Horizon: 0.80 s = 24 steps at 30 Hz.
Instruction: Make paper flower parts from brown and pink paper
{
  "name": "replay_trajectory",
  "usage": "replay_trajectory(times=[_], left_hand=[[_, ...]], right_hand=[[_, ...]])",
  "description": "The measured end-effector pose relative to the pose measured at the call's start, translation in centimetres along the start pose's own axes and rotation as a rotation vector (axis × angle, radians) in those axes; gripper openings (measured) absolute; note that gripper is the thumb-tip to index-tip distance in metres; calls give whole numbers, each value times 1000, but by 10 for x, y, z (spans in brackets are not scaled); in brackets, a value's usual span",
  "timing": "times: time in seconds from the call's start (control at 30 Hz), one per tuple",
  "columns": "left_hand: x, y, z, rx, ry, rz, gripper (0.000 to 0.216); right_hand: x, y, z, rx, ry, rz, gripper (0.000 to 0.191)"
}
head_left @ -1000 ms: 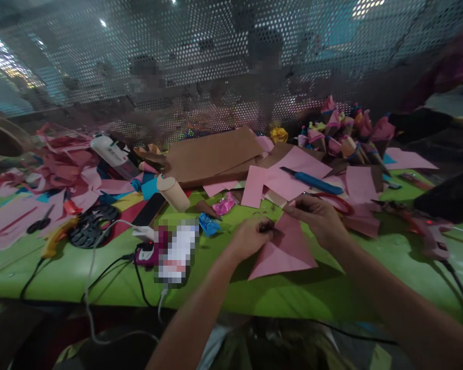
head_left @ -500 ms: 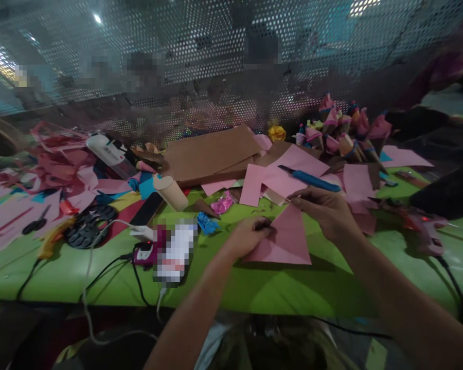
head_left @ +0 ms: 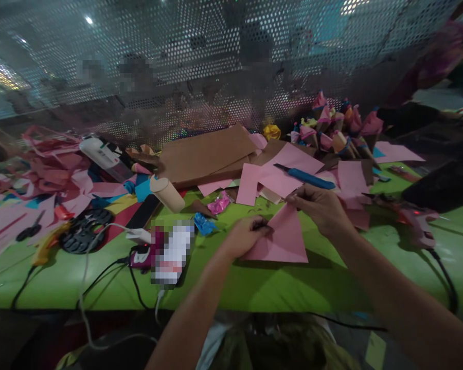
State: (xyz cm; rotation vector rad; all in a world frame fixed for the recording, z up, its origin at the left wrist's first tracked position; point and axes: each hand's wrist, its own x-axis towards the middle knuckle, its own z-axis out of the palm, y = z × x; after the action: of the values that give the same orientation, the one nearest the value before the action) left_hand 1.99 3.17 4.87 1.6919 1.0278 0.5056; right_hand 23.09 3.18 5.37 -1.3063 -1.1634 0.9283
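Note:
A pink paper triangle lies folded on the green table in front of me. My left hand pinches its left edge with closed fingers. My right hand grips the top corner, fingers pressed together on the paper. Both forearms reach in from the bottom of the view.
Pink paper sheets, a blue utility knife, brown cardboard and a cardboard tube lie behind. Paper cones stand at the back right. A glue gun rests right; scissors, cables and paper scraps lie left. A perforated screen stands behind.
The paper triangle has been drawn slightly closer and tilted more upright between the hands. The red scissors loop seen by my right hand a second ago is out of sight.

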Motion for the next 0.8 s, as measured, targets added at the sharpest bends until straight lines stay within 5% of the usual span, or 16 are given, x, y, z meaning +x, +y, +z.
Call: replay_trajectory(times=[0.37, 0.8], left_hand=[[2, -5, 4, 72, 26, 14, 15], [1, -4, 3, -117, 62, -41, 22]], right_hand=[[-7, -3, 0, 28, 20, -27, 43], [0, -7, -6, 175, 108, -36, 42]])
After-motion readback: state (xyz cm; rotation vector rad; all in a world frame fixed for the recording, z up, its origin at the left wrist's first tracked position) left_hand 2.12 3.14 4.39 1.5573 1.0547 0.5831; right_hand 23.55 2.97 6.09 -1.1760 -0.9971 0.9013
